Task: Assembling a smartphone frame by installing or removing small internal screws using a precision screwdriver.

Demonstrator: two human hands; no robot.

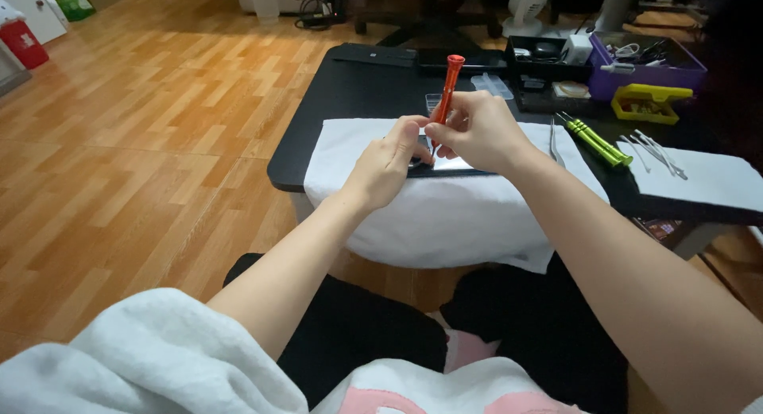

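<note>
My right hand grips an orange-red screwdriver held nearly upright, its tip pointing down at a flat dark device lying on a white cloth. My left hand rests on the left end of that device, fingers curled against it and touching my right hand. The screwdriver's tip is hidden behind my fingers.
The cloth drapes over the front of a low black table. Green-handled screwdrivers, tweezers, metal tools on a second white cloth, a yellow box, a purple tray and a black organiser lie to the right and back. Wooden floor lies to the left.
</note>
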